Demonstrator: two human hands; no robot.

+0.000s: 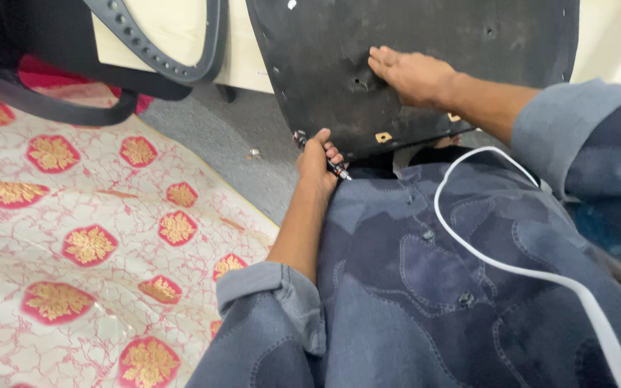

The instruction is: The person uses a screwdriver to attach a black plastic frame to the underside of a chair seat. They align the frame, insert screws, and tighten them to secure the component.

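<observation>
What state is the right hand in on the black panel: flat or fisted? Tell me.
Flat. The right hand lies palm-down with fingers stretched on the black panel, while the left hand is closed around a small tool.

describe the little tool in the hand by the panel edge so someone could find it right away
Start at the big flat black panel at the top, which the right hand presses flat. Go down to its lower left edge, where the left hand is fisted. The small slim metal-tipped tool pokes out of that fist; unlike the loose silver screw on the grey floor nearby, it is held.
</observation>
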